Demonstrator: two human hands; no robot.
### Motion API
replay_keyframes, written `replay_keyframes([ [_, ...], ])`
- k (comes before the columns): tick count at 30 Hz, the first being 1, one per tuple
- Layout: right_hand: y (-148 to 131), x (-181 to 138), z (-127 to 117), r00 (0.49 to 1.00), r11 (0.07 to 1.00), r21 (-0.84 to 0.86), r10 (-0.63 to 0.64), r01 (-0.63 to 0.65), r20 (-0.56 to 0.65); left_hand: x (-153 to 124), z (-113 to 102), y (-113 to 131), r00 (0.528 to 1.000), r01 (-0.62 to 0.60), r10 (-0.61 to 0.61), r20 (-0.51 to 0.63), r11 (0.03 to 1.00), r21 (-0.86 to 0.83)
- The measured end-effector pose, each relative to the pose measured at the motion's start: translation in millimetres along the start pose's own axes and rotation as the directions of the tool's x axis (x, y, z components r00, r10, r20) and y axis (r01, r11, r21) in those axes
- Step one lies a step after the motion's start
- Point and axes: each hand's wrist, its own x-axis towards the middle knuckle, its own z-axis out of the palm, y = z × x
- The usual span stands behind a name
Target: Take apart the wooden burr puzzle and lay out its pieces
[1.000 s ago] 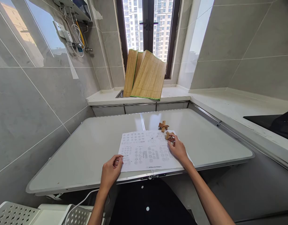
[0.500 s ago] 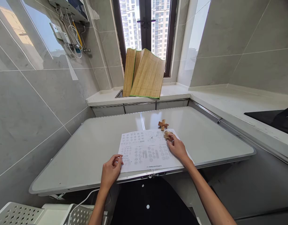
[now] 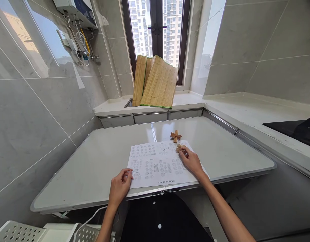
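Observation:
My right hand point(image 3: 189, 159) is closed at the fingertips on a small pale wooden puzzle point(image 3: 178, 147) at the far right corner of a printed sheet point(image 3: 155, 164). The fingers partly cover the puzzle. Just beyond it, a browner cross-shaped wooden puzzle point(image 3: 175, 135) stands on the white table, touched by neither hand. My left hand point(image 3: 121, 183) rests at the sheet's near left edge, fingers curled and thumb close to them, on the paper's margin. Rows of small diagrams cover the sheet, which lies flat.
The white folding table point(image 3: 94, 161) has a centre seam and a latch at its front edge. Behind it, a folded bamboo mat point(image 3: 158, 84) leans before the window on a white counter point(image 3: 225, 104). A perforated white basket point(image 3: 18, 232) stands low at the left.
My right hand and the pale puzzle have shifted very slightly left, and the fingers sit differently on it. The left hand stays at the sheet's edge. The head view has tilted up a little.

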Motion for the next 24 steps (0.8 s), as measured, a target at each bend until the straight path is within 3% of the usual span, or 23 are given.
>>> replay_keyframes([
  [5, -10, -6, -3, 0.999, 0.990, 0.142, 0.024, -0.029, 0.038, -2, 1, -3, 1.000, -0.025, 0.025, -0.011, 0.999, 0.037],
  [11, -37, -36, 7, 0.975, 0.907, 0.414, -0.011, -0.084, 0.221, -13, 15, 14, 0.988, -0.145, 0.151, -0.033, 0.981, 0.127],
  [15, -57, -52, 21, 0.936, 0.819, 0.561, -0.095, -0.120, 0.340, -11, 34, 40, 0.985, -0.158, 0.163, 0.050, 0.984, -0.081],
  [19, -72, -58, 34, 0.903, 0.745, 0.652, -0.173, -0.141, 0.394, -6, 52, 59, 0.993, -0.046, 0.078, 0.090, 0.948, -0.315],
  [24, -84, -65, 48, 0.879, 0.694, 0.707, -0.245, -0.136, 0.410, -2, 67, 63, 0.979, 0.073, 0.037, 0.200, 0.851, -0.519],
])
